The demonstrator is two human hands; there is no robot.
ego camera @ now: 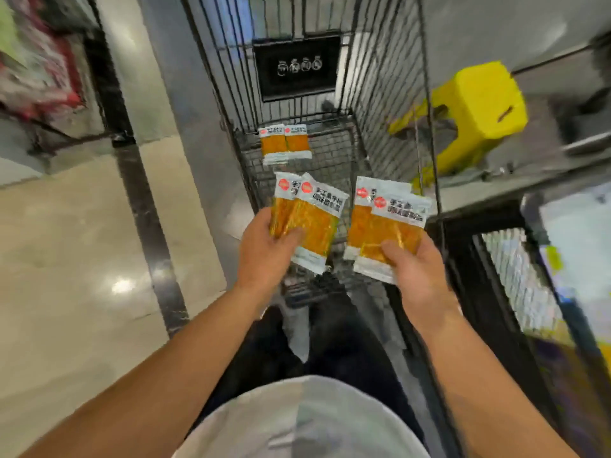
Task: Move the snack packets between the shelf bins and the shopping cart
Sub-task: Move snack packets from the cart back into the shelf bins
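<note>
My left hand (264, 246) grips two orange-and-white snack packets (314, 219) fanned out above the near end of the black wire shopping cart (390, 104). My right hand (416, 272) holds two more of the same packets (386, 226), thumb on top, over the cart's right side. Two further packets (286, 143) lie side by side on the cart's mesh floor at the far end.
A yellow plastic stool (479, 110) stands right of the cart. A dark shelf unit with wire bins (529, 292) lines the right edge. Blurred red goods (39, 61) sit on a rack at far left. Polished tile floor (72, 242) spreads to the left.
</note>
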